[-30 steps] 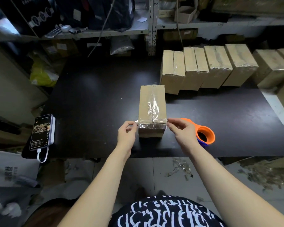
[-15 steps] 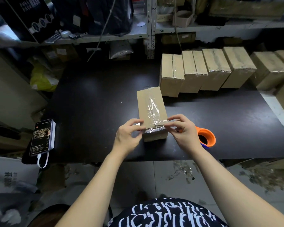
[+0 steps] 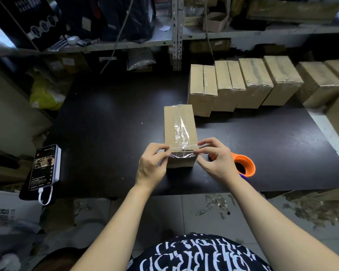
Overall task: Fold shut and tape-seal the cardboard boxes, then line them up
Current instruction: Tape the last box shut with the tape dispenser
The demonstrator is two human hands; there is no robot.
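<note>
Both hands work at the near end of a cardboard box lying on the black table. The left hand pinches one end of a strip of clear tape against the box's near left corner, and the right hand pinches the other end at the near right corner, so the strip crosses the near edge between them. Another run of tape goes lengthwise along the top seam, away from the fingers. Just right of the right hand sits an orange tape dispenser. Well to the left of the left hand lies a phone. Beyond the hands, farther back and right, a row of sealed boxes stands side by side.
</note>
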